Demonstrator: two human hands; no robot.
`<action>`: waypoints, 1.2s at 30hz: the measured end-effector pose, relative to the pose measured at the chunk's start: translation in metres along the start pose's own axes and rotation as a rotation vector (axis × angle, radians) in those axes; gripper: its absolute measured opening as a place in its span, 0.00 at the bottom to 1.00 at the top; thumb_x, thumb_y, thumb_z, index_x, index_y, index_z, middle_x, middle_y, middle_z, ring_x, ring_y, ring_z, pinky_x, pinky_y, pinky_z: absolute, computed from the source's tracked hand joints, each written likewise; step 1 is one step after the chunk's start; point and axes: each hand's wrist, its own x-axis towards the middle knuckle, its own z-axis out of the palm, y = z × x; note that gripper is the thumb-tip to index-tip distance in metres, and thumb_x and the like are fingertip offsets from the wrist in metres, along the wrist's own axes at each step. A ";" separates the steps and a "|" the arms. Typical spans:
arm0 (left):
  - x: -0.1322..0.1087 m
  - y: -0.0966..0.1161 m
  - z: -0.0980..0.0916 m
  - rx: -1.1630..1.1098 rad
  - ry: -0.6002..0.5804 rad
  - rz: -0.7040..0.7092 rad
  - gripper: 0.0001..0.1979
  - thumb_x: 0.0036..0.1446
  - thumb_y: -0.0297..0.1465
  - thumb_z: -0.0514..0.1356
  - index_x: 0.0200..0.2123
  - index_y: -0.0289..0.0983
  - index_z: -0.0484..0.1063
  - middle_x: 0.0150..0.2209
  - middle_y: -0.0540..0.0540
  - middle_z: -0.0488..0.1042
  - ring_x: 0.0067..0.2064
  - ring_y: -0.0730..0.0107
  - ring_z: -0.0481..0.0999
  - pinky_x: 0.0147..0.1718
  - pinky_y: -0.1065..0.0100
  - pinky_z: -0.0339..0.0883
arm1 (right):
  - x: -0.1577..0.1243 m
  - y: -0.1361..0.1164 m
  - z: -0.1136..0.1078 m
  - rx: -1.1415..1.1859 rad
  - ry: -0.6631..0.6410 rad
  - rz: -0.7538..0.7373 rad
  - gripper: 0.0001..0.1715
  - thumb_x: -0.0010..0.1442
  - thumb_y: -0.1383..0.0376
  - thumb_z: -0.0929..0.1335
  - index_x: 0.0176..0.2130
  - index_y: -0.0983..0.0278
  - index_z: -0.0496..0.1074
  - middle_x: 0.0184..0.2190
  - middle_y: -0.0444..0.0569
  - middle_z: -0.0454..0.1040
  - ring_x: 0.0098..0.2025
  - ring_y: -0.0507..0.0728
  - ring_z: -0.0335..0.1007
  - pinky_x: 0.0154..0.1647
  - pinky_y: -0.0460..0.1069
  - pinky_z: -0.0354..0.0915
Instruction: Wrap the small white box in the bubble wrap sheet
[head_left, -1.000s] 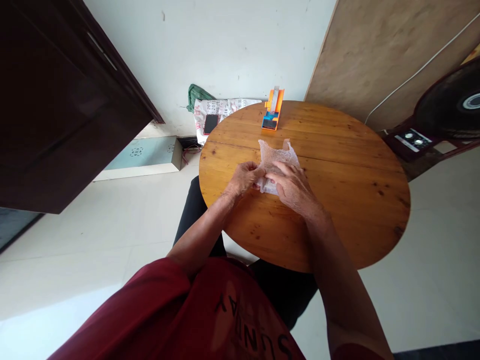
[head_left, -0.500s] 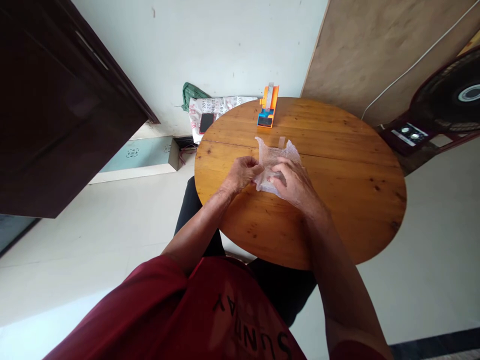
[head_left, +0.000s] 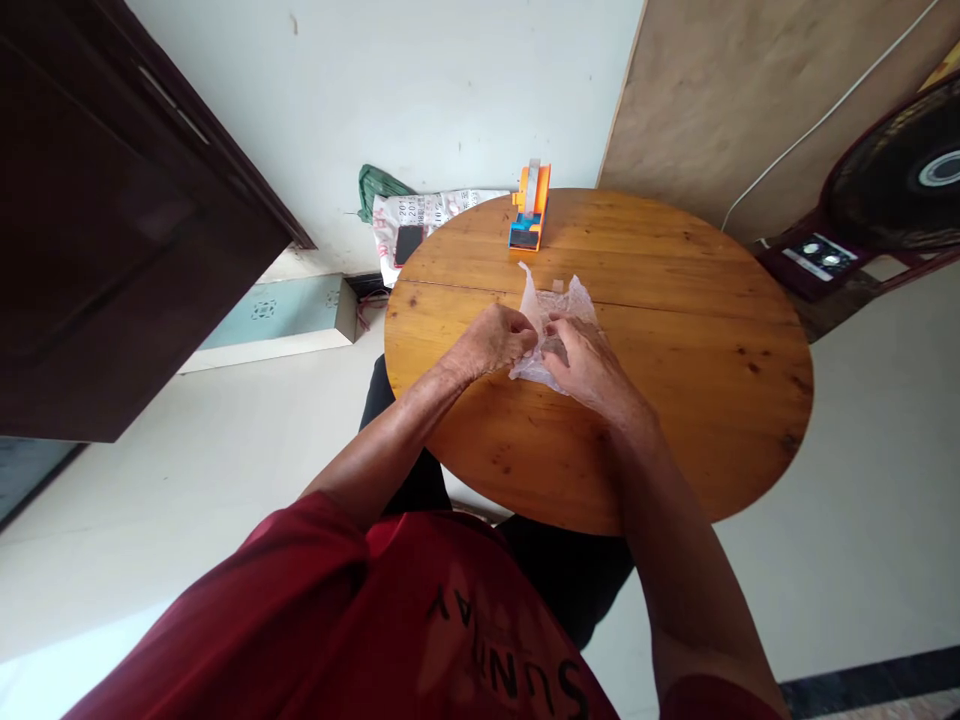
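A sheet of clear bubble wrap (head_left: pixel 559 302) lies crumpled on the round wooden table, its far corners standing up. My left hand (head_left: pixel 501 338) pinches the sheet's left side and folds it inward. My right hand (head_left: pixel 589 362) rests over the right part of the sheet, fingers curved and apart, pressing down on it. Whether something lies wrapped under my fingers I cannot tell. A short strip of clear tape (head_left: pixel 558 286) shows just beyond the sheet's far edge.
An orange and blue tape dispenser (head_left: pixel 530 210) stands near the far edge of the round table (head_left: pixel 697 400). Behind the table's left rim are a printed white sack (head_left: pixel 386 240), a dark phone (head_left: pixel 409 243) and a green bag (head_left: pixel 379 188). A fan (head_left: pixel 900 190) stands at right.
My left hand has moved right, bringing the left side of the bubble wrap inward toward my right hand. The right hand stays nearly in place. The view has shifted slightly.
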 end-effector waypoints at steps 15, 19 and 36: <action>-0.008 -0.013 -0.001 0.287 -0.104 0.398 0.12 0.52 0.22 0.58 0.17 0.35 0.66 0.22 0.52 0.62 0.26 0.76 0.58 0.29 0.70 0.50 | -0.009 -0.014 -0.035 0.217 0.026 0.108 0.17 0.69 0.61 0.60 0.50 0.58 0.74 0.53 0.51 0.79 0.56 0.63 0.74 0.56 0.58 0.68; -0.008 -0.021 -0.003 0.430 -0.111 0.486 0.12 0.59 0.27 0.57 0.23 0.36 0.72 0.28 0.48 0.67 0.29 0.73 0.63 0.31 0.69 0.54 | -0.013 -0.011 -0.044 0.239 0.093 0.138 0.13 0.67 0.61 0.63 0.43 0.58 0.77 0.52 0.50 0.80 0.53 0.63 0.76 0.47 0.56 0.72; 0.007 -0.070 0.012 0.276 0.083 0.828 0.08 0.62 0.31 0.58 0.42 0.36 0.75 0.54 0.35 0.76 0.55 0.55 0.78 0.52 0.54 0.73 | -0.011 0.011 -0.027 -0.090 0.215 0.204 0.11 0.62 0.62 0.66 0.35 0.59 0.79 0.46 0.55 0.75 0.49 0.66 0.73 0.53 0.62 0.69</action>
